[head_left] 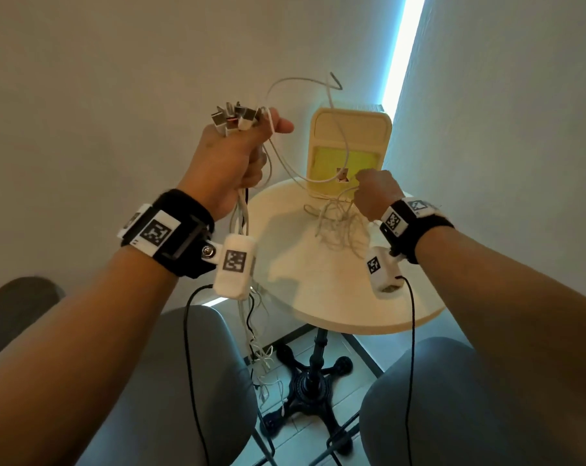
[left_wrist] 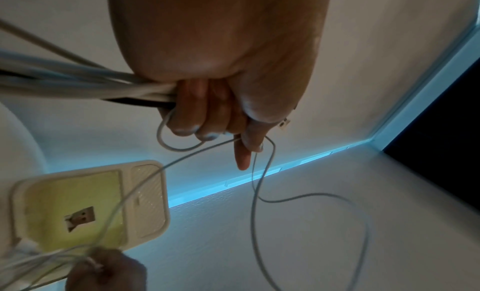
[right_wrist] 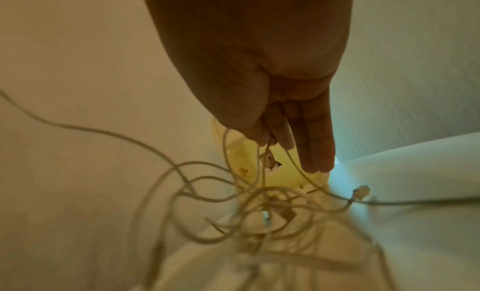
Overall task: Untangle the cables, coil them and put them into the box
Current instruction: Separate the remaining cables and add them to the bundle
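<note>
**Untangling in hand, no cable coiled yet**

The left hand (head_left: 233,156) is raised left of the box (head_left: 350,129), fingers curled tight round a bundle of cables (head_left: 241,216) with the plug ends (head_left: 236,117) fanned out above the fist; the bundle's long tails hang past the table (head_left: 352,297) edge toward the floor. The right hand (head_left: 375,195) sits just in front of the box, thumb and forefinger pinching 1 thin strand above the tangle (head_left: 338,227), the other fingers straight. That tangle lies on the table, touching the front of the box. The box stands open, its yellow floor showing 1 small item and no coil.

The step looks like separation: 1 white cable (head_left: 285,159) runs slack between the 2 hands. Next, the right hand probably needs to draw its strand clear of the knot while the left keeps the plugs gathered, pulling gently so loops loosen rather than cinch.
</note>
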A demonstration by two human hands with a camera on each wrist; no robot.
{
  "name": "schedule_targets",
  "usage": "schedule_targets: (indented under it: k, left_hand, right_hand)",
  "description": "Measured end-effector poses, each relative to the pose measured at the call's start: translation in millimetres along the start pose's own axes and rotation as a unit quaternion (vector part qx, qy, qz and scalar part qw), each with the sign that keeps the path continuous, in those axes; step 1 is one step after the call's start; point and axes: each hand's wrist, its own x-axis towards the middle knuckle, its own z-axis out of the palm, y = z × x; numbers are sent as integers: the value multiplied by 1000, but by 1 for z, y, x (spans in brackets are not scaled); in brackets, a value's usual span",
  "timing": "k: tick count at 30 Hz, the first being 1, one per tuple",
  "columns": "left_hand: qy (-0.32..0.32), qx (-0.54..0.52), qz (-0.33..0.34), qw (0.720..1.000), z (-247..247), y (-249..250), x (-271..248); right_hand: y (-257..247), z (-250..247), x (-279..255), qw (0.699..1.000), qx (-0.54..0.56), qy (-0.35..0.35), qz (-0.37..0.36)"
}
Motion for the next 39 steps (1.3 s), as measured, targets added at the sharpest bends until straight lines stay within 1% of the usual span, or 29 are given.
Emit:
schedule_targets:
  k: [3,4,5,6,7,8,9,10,11,12,13,14,15,17,18,20,21,24,25,26,28,30,32,33,35,37,39]
  left_hand:
    - [10,3,-17,1000,3,-12,-1]
    - [13,3,-22,1000,4,-16,-1]
    - [14,2,-26,1000,6,-19,-2]
    - [14,1,-28,999,8,-22,-2]
    - [12,1,-30,999,10,-24,-2]
    - [9,-2,-29,1000,12,-25,-2]
    - [4,-6,-27,1000,14,-24,-1]
    - [-1,-10,-24,1000,16,-22,-1]
    - [-6,-12,-20,1000,18,-19,-1]
    - [-11,-13,-15,1000,19,-15,0]
    - [-16,-13,-9,1000,19,-12,-1]
    - [-20,-11,-3,1000,17,-8,-1]
    - [-23,-6,1,1000,15,-5,-2]
    - [-20,7,-3,1000,7,-4,-4]
    - [-16,14,-14,1000,4,-6,-7]
    - [-19,29,-46,998,-4,-11,-14]
    - [-35,45,-66,996,-8,-14,-19]
    - [-118,111,-128,978,-24,-26,-34]
    - [-136,120,-149,972,-28,-31,-39]
    - [-146,122,-170,967,-32,-36,-43]
    - [-159,112,-203,960,-37,-43,-52]
    - [-166,119,-225,953,-45,-46,-58]
    - [-154,143,-236,949,-61,-44,-58]
    - [-132,146,-235,952,-72,-42,-57]
    - [-58,121,-218,967,-91,-41,-52]
    - [27,77,-189,979,-101,-39,-46]
    - [74,33,-155,985,-101,-35,-38]
  right_hand:
    - [-4,-15,-13,995,7,-80,-50]
    - [-5,-20,-16,995,8,-83,-61]
    - [-6,-23,-17,995,15,-64,-71]
    - [-8,-25,-19,995,30,-29,-88]
    - [-10,-25,-22,992,65,1,-112]
    - [-14,-23,-26,984,111,0,-138]
    - [-20,-21,-31,973,159,-41,-161]
    - [-26,-17,-37,963,181,-103,-172]
    - [-31,-10,-42,958,167,-152,-179]
    - [-35,-4,-45,960,130,-175,-178]
    - [-36,1,-45,964,106,-170,-175]
    - [-34,4,-43,968,108,-155,-165]
    - [-33,4,-42,968,135,-144,-153]
    - [-31,-4,-43,956,220,-133,-144]
    - [-32,-10,-46,945,256,-134,-152]
    - [-36,-23,-52,932,289,-130,-176]
    - [-37,-30,-54,931,297,-110,-182]
    - [-38,-46,-59,926,329,-12,-183]
    - [-39,-49,-62,921,339,-8,-193]
    - [-40,-49,-66,917,338,-26,-210]
    - [-43,-41,-75,914,304,-93,-250]
    - [-44,-31,-83,924,256,-137,-250]
    - [-36,-23,-87,932,254,-151,-210]
    - [-31,-20,-89,931,262,-170,-188]
    - [-23,-15,-95,931,232,-226,-167]
    - [-22,-3,-99,926,148,-296,-181]
    - [-27,8,-102,904,60,-368,-210]
